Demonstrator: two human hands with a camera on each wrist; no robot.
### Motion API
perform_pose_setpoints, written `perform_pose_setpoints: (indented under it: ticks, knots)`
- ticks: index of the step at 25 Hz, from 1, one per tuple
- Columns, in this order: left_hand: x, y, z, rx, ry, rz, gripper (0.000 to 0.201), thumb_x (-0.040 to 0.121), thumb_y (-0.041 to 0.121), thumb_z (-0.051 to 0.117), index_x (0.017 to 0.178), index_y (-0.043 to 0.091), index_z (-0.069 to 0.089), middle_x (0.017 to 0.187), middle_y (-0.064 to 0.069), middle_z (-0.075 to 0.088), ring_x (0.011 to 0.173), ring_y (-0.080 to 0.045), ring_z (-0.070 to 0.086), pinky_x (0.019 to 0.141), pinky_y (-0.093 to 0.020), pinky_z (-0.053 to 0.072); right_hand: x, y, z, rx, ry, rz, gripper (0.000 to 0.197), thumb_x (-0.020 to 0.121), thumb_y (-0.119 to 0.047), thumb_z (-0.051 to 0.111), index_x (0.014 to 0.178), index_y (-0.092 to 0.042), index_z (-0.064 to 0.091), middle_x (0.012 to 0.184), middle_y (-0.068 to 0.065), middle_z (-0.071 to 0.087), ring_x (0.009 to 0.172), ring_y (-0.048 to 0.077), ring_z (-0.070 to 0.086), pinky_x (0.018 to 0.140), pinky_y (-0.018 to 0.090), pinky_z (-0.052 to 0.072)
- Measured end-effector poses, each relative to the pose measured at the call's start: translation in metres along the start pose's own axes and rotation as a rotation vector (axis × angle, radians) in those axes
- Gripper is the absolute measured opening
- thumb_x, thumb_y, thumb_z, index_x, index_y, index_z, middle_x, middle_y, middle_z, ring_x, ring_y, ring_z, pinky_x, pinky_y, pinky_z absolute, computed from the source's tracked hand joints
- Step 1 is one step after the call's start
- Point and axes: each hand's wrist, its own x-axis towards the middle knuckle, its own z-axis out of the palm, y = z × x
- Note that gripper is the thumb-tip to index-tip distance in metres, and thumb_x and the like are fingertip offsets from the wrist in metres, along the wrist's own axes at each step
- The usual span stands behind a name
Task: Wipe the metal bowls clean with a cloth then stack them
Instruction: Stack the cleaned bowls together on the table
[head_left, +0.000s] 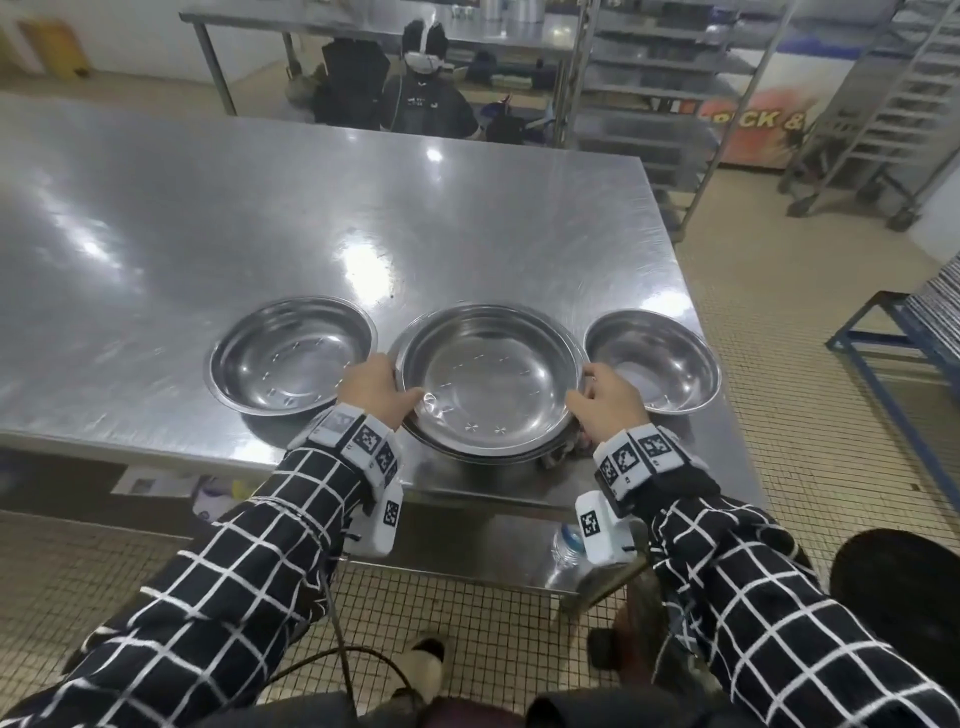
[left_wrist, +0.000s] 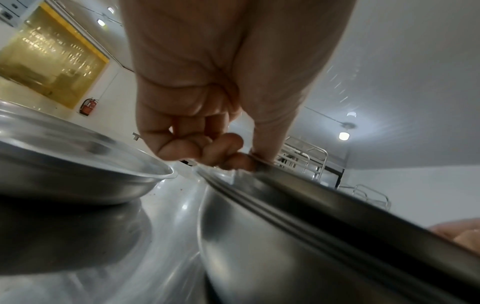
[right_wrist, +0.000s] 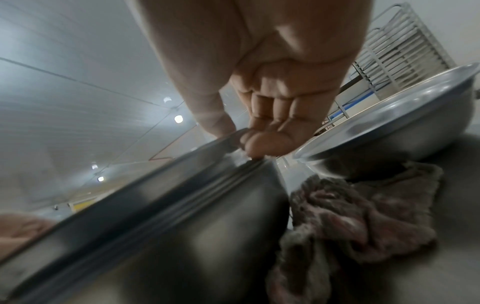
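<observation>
A stack of metal bowls (head_left: 488, 379) sits at the near edge of the steel table (head_left: 208, 208), its nested rims showing in the wrist views (left_wrist: 298, 207) (right_wrist: 161, 191). My left hand (head_left: 371, 387) grips the top bowl's left rim, thumb inside and fingers (left_wrist: 228, 150) curled under. On the right rim my right hand (head_left: 605, 400) pinches the same bowl, fingers (right_wrist: 259, 142) beneath the lip. A single bowl (head_left: 291, 353) stands to the left (left_wrist: 78, 170), and a smaller one (head_left: 654, 358) to the right (right_wrist: 405, 119). A crumpled grey-pink cloth (right_wrist: 358, 216) lies by the stack's right side, under my right wrist.
The table's right edge runs just past the small bowl. Metal tray racks (head_left: 883, 104) and a blue frame (head_left: 893, 332) stand to the right on the tiled floor. A person (head_left: 426, 98) sits beyond the table's far edge. A water bottle (head_left: 566, 545) lies on the lower shelf.
</observation>
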Motion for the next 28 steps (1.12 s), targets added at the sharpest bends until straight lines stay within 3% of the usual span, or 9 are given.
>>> perform_pose_setpoints:
  ticks: [3,7,11,14,19,21,25,27,28]
  knots:
    - [-0.002,0.002,0.003,0.096,0.034,0.019,0.031,0.086,0.036,0.064,0.099,0.011,0.050,0.078,-0.002,0.056,0.073,-0.018,0.056,0.063,-0.028,0.043,0.005,0.003,0.007,-0.139,0.030,-0.001,0.012,0.089,-0.019,0.053,0.097,-0.011,0.049,0.091,0.011,0.061,0.073,0.021,0.056,0.061,0.029,0.045]
    - [0.000,0.000,0.004,0.193,0.029,0.054,0.033,0.086,0.041,0.059,0.102,0.015,0.046,0.084,-0.004,0.058,0.075,-0.022,0.057,0.069,-0.035,0.051,0.004,0.005,0.010,-0.217,0.068,-0.007,0.019,0.091,-0.026,0.052,0.104,-0.012,0.052,0.092,0.009,0.062,0.080,0.024,0.061,0.071,0.036,0.052]
    - [-0.005,-0.016,0.000,0.071,0.021,0.041,0.033,0.088,0.049,0.053,0.098,0.017,0.049,0.086,-0.002,0.060,0.078,-0.020,0.059,0.073,-0.036,0.052,-0.010,0.004,0.015,-0.087,0.116,-0.053,0.022,0.095,-0.027,0.048,0.114,-0.015,0.050,0.088,0.004,0.061,0.078,0.021,0.059,0.070,0.032,0.047]
    - [-0.015,-0.042,-0.013,-0.018,0.050,0.019,0.029,0.094,0.045,0.047,0.098,0.017,0.052,0.085,-0.001,0.062,0.075,-0.016,0.058,0.070,-0.032,0.047,-0.031,-0.011,0.026,0.068,0.166,-0.111,0.020,0.096,-0.024,0.049,0.114,-0.018,0.053,0.085,0.000,0.058,0.076,0.016,0.057,0.072,0.030,0.047]
    - [-0.013,-0.111,-0.046,-0.058,0.123,-0.109,0.033,0.095,0.041,0.045,0.116,0.016,0.050,0.101,-0.009,0.066,0.082,-0.022,0.056,0.075,-0.032,0.044,-0.060,-0.065,0.075,0.182,0.114,-0.178,0.016,0.097,-0.022,0.048,0.111,-0.022,0.054,0.075,-0.002,0.059,0.066,0.013,0.056,0.061,0.027,0.043]
    - [-0.004,-0.139,-0.062,-0.044,0.123,-0.144,0.034,0.095,0.040,0.044,0.116,0.014,0.049,0.103,-0.011,0.065,0.085,-0.025,0.056,0.075,-0.032,0.042,-0.064,-0.092,0.102,0.208,0.088,-0.205,0.017,0.097,-0.021,0.048,0.112,-0.022,0.054,0.074,0.001,0.059,0.067,0.014,0.056,0.063,0.028,0.047]
    - [0.025,-0.183,-0.082,-0.028,0.050,-0.208,0.040,0.095,0.043,0.044,0.119,0.011,0.045,0.105,-0.010,0.061,0.082,-0.022,0.053,0.070,-0.032,0.040,-0.054,-0.130,0.162,0.275,-0.051,-0.108,0.023,0.098,-0.031,0.046,0.119,-0.024,0.050,0.085,-0.001,0.062,0.076,0.015,0.062,0.074,0.044,0.056]
    - [0.041,-0.201,-0.084,-0.054,-0.001,-0.239,0.046,0.095,0.042,0.045,0.125,0.007,0.041,0.113,-0.012,0.059,0.084,-0.023,0.052,0.066,-0.031,0.036,-0.045,-0.145,0.193,0.284,-0.124,0.012,0.034,0.098,-0.035,0.044,0.129,-0.023,0.045,0.094,0.004,0.064,0.074,0.017,0.062,0.073,0.043,0.057]
    - [0.048,-0.208,-0.085,-0.070,-0.038,-0.246,0.048,0.095,0.042,0.045,0.127,0.007,0.039,0.114,-0.013,0.059,0.087,-0.025,0.054,0.066,-0.030,0.035,-0.041,-0.152,0.206,0.322,-0.142,0.090,0.038,0.099,-0.036,0.043,0.134,-0.022,0.041,0.097,0.006,0.063,0.068,0.017,0.060,0.064,0.038,0.057]
